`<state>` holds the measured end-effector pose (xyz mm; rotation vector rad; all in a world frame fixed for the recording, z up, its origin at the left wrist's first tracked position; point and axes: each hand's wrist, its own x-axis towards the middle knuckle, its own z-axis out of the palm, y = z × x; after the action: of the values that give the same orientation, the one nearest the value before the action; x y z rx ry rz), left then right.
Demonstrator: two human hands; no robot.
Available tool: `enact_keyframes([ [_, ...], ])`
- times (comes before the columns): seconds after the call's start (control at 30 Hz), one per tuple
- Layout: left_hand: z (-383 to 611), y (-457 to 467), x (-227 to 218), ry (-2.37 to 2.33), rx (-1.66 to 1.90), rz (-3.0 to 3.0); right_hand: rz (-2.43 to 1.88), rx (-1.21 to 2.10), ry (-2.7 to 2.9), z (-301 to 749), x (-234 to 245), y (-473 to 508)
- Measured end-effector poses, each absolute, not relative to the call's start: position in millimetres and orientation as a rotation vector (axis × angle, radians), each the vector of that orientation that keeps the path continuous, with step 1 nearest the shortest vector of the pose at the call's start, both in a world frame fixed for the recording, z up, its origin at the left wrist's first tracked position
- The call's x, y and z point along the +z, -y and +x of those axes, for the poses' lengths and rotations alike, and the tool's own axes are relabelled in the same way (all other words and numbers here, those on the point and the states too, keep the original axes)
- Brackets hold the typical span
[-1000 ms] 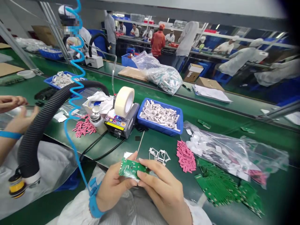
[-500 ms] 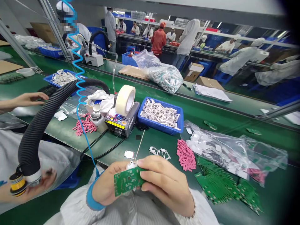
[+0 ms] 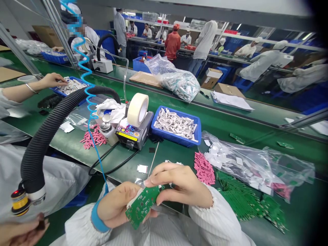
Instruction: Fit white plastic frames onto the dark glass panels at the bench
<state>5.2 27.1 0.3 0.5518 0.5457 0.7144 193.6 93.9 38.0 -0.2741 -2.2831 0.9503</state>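
Left hand (image 3: 116, 204), right hand (image 3: 180, 182): green circuit board (image 3: 143, 205) pinched between both, near edges. Judged light, stiff, fragile; best held by rim, face untouched. Pink strips (image 3: 204, 168) laid at two o'clock; board pile (image 3: 246, 200) at three.

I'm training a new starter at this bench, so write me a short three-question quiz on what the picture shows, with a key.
1. Multiple choice: what do the wearer's left hand and right hand hold between them?
a) a small pink strip
b) a green rectangular circuit board
c) a clear plastic bag
2. True or false: the thick cream roll of tape sits on the dark grey box-shaped dispenser.
3. Fill in the colour: the rectangular blue plastic tray just right of that dispenser is filled with small ____ parts.

Key: 1: b; 2: true; 3: white
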Motion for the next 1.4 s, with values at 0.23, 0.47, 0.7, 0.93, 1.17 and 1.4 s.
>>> enact_keyframes([
  [0.23,2,-26,-3,-0.553,0.683,0.552,-0.223,0.931,2.294,191,38,-95],
  [0.47,1,-24,-14,-0.528,0.684,0.523,-0.262,0.835,2.436,194,38,-100],
  [0.7,16,-31,-32,-0.476,0.822,0.263,-0.495,0.667,2.566,196,41,-98],
  [0.93,40,-44,-32,-0.604,1.047,0.356,-1.289,0.502,2.324,180,26,-65],
  [1.17,71,-60,-36,-0.618,1.186,0.438,-1.267,0.435,2.218,204,24,-77],
  [1.4,26,-67,-54,-1.195,1.236,0.849,-1.941,-0.136,1.715,342,36,-208],
])
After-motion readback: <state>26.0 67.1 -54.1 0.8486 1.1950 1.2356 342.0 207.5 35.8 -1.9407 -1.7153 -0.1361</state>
